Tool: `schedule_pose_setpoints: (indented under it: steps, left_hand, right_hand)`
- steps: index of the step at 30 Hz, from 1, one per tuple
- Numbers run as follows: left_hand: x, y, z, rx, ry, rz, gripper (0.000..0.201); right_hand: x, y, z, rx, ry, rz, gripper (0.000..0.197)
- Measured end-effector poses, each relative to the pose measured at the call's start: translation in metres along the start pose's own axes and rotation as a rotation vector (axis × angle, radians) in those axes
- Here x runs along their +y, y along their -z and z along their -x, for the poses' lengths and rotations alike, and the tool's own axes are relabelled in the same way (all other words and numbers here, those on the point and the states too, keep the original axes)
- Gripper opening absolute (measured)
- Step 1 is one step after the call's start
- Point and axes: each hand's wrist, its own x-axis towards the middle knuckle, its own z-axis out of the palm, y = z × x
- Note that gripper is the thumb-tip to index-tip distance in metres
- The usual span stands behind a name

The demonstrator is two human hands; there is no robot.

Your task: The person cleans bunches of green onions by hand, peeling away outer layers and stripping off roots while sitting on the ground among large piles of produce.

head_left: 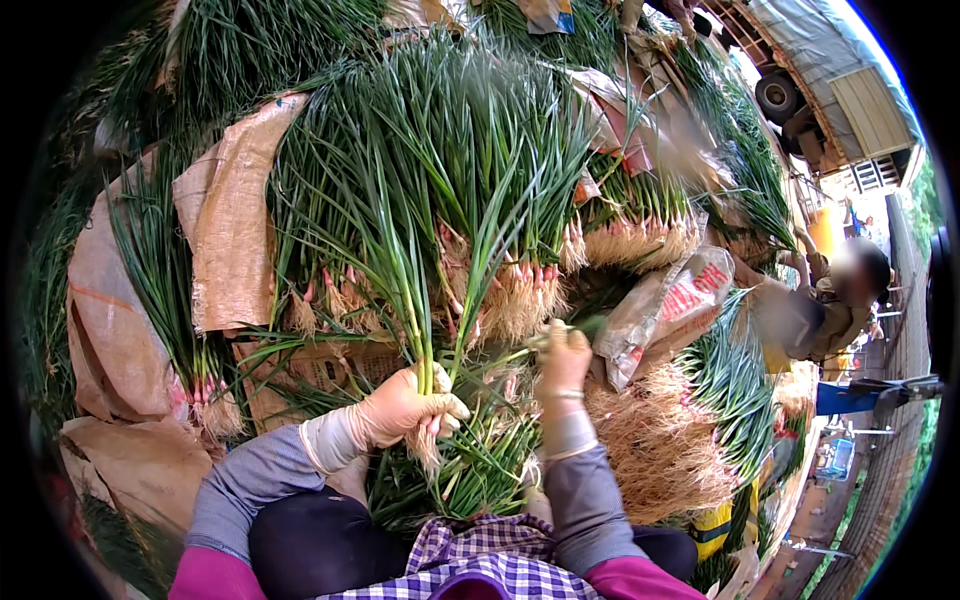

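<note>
My left hand (408, 408), in a thin pale glove, is closed round the lower stems of a few green garlic plants (412, 310). Their long leaves fan upward and away, and the whitish roots (426, 455) hang below my fist. To its right, my gloved right hand (564, 362) is raised with its fingers closed. A pale strip of leaf (512, 357) sticks out leftward from those fingers. Between and below both hands lies a loose heap of green leaves and trimmings (480, 465). Just beyond stands a thick row of green garlic (440, 160) with pinkish bases and bushy roots.
Woven sacks (235, 225) lie at the left among more bunches. A white sack with red print (670, 305) rests right of my right hand, above a root-end pile of plants (660, 440). Another person (835, 310) is at the far right, near a parked truck (835, 95).
</note>
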Motion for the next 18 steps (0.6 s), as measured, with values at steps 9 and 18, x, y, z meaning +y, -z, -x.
schedule_pose_setpoints:
  steps: [9,18]
  left_hand:
    - [0.014,0.011,0.016,-0.129,0.020,-0.026,0.015]
    - [0.031,0.027,0.042,-0.350,-0.130,0.424,0.011]
  right_hand:
    - [-0.008,-0.011,0.037,-0.824,0.010,0.440,0.048]
    - [0.024,-0.015,0.017,-0.472,-0.127,0.183,0.022]
